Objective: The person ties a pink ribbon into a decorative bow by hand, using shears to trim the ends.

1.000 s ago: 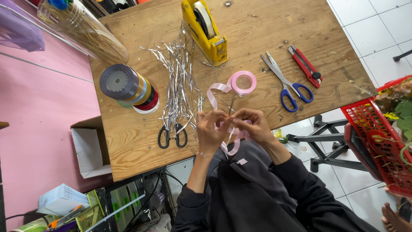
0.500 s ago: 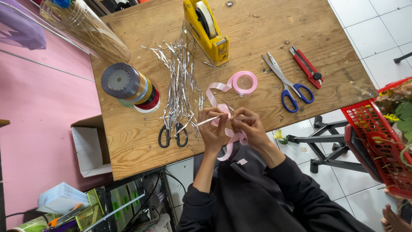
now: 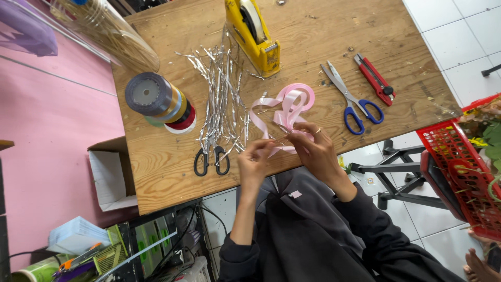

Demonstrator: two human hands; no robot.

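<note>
A bare plywood table (image 3: pixel 167 172) fills the upper part of the head view, with a pink floor on one side and white tiles on the other. At its near edge the person's two hands meet over a loop of pale pink ribbon (image 3: pixel 289 107), which lies on the wood and trails back toward the body. The right hand (image 3: pixel 313 151) has its fingers curled round the gathered end of the ribbon; how tightly it pinches is hidden by the knuckles. The left hand (image 3: pixel 255 162) is bunched, fingertips drawn together just beside the right hand. It seems to grip something thin, perhaps a silver strip or the ribbon's tail, but it is too small to tell.

Just beyond the left hand lie black-handled scissors (image 3: pixel 211 159), their blades buried under a heap of silver foil strips (image 3: pixel 222 99). A yellow tape dispenser (image 3: pixel 255 36) stands at the far side, its top cut off by the frame. A stack of ribbon spools (image 3: pixel 159 102) sits well to the side of the strips. Blue-handled scissors (image 3: pixel 349 99) and a red utility knife (image 3: pixel 374 78) lie near each other beyond the right hand. A red plastic basket (image 3: pixel 454 172) with greenery is partly out of view. An open cardboard box (image 3: pixel 112 175) sits on the floor, half tucked under the table's edge
</note>
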